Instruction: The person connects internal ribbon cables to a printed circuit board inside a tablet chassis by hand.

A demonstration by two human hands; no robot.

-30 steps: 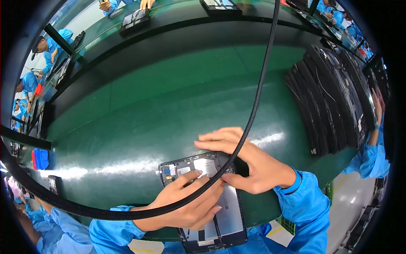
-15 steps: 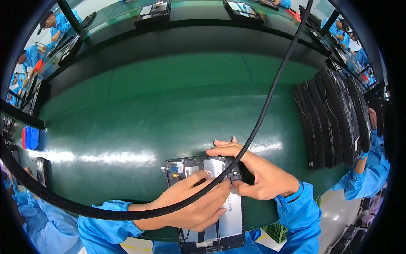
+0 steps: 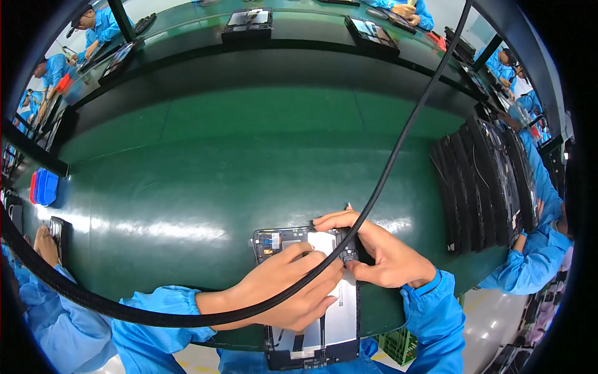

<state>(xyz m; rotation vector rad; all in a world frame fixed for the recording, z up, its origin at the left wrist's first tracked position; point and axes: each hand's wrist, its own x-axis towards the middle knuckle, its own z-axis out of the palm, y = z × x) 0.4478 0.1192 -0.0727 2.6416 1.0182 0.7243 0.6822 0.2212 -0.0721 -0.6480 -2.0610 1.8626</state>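
An opened tablet (image 3: 346, 305) lies near the table's front edge, showing a silver-white battery, a black frame and small circuit parts. Across its middle reaches my left hand (image 3: 293, 283), fingers bent and drawn together toward the upper right part of the tablet. Whatever its fingertips may hold is hidden. My right hand (image 3: 389, 255) grips the tablet's upper right corner, thumb on the inner side and fingers along the top edge. Both hands' fingertips are close together there. A thick black cable (image 3: 398, 140) passes in front of the view and covers part of both hands.
Many black tablet-like units stand stacked on edge at the right (image 3: 476, 187), beside a co-worker's blue sleeve (image 3: 529, 249). Blue and red bins (image 3: 45, 187) sit at the left, near another person's hand (image 3: 47, 246). More opened devices (image 3: 248, 23) rest on the raised shelf behind.
The view has shifted slightly. My left hand is a little higher and farther right over the tablet; my right hand keeps its corner grip. The co-worker at right has reached behind the stack.
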